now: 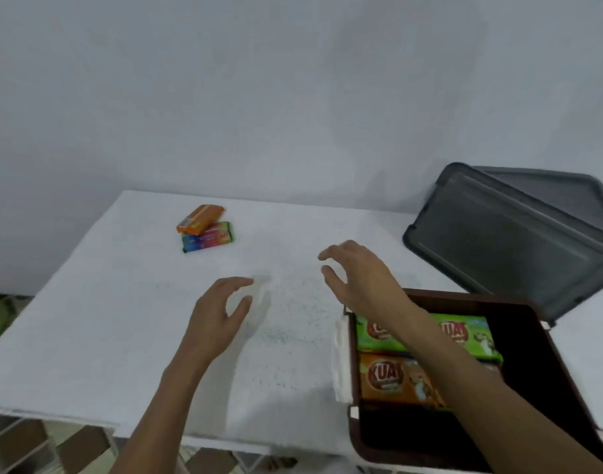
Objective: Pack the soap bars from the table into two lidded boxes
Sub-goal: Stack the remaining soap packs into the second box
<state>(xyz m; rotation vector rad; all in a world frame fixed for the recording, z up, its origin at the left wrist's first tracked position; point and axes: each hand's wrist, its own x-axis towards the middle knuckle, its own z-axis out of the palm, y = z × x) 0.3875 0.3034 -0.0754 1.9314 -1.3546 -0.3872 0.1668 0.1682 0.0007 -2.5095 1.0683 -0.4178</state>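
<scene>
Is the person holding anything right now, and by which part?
Nothing is held. The left hand and the right hand are both empty, fingers relaxed, over the table. The two soap bars at the far side lie untouched.

Two loose bars left, far-left area of the table [98, 302]: orange soap bar [200, 218] lies tilted, its lower end resting on the multicoloured soap bar [209, 238], which lies flat, long side roughly left to right. They touch.

Brown box [546, 364] at the near right corner, open, no lid on it. Inside, against its left wall: green soap bar [464, 331] at the far side, orange-brown soap bar [389, 378] just beside it on the near side, both flat, labels up, reading "KUAT". Right half of the box looks dark.

Grey lid [498, 244] behind the box, tilted, overlapping a second grey piece [566, 193]. Can't tell if that one is a lid or a box.
</scene>
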